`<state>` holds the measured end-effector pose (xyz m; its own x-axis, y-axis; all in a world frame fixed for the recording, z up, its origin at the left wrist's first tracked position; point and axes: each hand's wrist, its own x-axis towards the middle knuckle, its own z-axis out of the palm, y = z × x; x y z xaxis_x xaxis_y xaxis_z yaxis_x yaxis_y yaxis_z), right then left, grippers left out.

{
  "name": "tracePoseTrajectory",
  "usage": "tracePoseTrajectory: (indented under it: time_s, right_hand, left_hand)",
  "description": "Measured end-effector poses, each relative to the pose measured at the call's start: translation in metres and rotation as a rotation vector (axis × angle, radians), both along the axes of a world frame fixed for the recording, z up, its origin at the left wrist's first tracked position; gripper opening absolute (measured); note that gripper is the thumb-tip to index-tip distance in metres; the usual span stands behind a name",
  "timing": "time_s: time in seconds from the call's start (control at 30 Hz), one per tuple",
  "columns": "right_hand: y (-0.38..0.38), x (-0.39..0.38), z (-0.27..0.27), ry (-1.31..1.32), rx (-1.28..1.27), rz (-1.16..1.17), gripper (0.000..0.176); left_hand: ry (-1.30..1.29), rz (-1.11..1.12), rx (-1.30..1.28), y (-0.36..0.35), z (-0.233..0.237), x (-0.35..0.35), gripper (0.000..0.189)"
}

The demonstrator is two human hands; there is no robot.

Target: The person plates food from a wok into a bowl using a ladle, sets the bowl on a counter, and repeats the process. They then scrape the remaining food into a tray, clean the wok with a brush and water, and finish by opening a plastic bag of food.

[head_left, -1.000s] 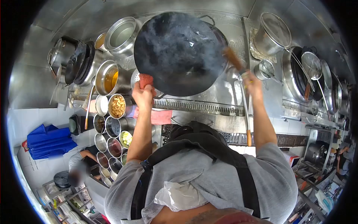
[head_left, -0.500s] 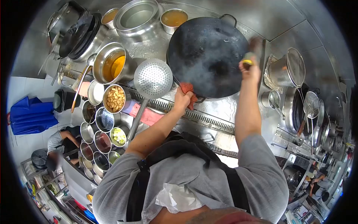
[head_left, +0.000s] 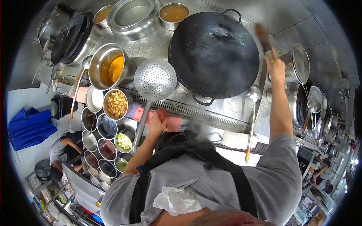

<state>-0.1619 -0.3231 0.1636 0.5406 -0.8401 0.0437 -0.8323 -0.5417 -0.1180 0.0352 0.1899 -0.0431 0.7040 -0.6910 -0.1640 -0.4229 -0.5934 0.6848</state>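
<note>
A big black wok [head_left: 215,52] sits steaming on the burner of the steel range. My right hand [head_left: 276,69] is raised past the wok's right rim and grips a brown wooden-handled tool [head_left: 262,34] that points up and away. My left hand [head_left: 156,122] is down at the range's front edge, closed on a red cloth [head_left: 163,113] lying beside a pink towel [head_left: 174,123]. A perforated skimmer [head_left: 155,80] lies left of the wok, its handle passing just left of my left hand. A ladle [head_left: 253,93] rests right of the wok handle.
A pot of orange oil [head_left: 111,67], a broth pot [head_left: 174,13] and an empty steel pot [head_left: 132,15] stand at the back left. Several seasoning bowls [head_left: 107,128] line the left side. Strainers [head_left: 299,67] hang at the right. Another person [head_left: 64,148] crouches at lower left.
My left hand let go of the wok's handle and dropped with the red cloth to the range's front edge. My right hand moved right, off the wok, with the wooden-handled tool.
</note>
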Motion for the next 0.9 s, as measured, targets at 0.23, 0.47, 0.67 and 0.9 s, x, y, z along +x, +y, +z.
tracePoseTrajectory:
  time_s: [0.23,0.47,0.67,0.9]
  right_hand:
    - [0.060,0.064,-0.106,-0.560,0.729,-0.282,0.064]
    - [0.107,-0.015,-0.042,-0.150,0.570,0.468,0.053]
    - [0.040,-0.118,0.019,-0.181,-0.271,-0.237,0.056]
    - [0.226,-0.201,-0.098,-0.923,0.631,-0.548,0.060]
  left_hand:
    - [0.029,0.128,0.000,-0.001,0.011,-0.010,0.065]
    - [-0.206,0.017,0.250,0.008,0.001,-0.018,0.061]
    - [-0.265,0.042,0.222,0.007,0.010,-0.026,0.066]
    - [-0.624,0.090,-0.105,0.032,0.061,-0.011,0.055]
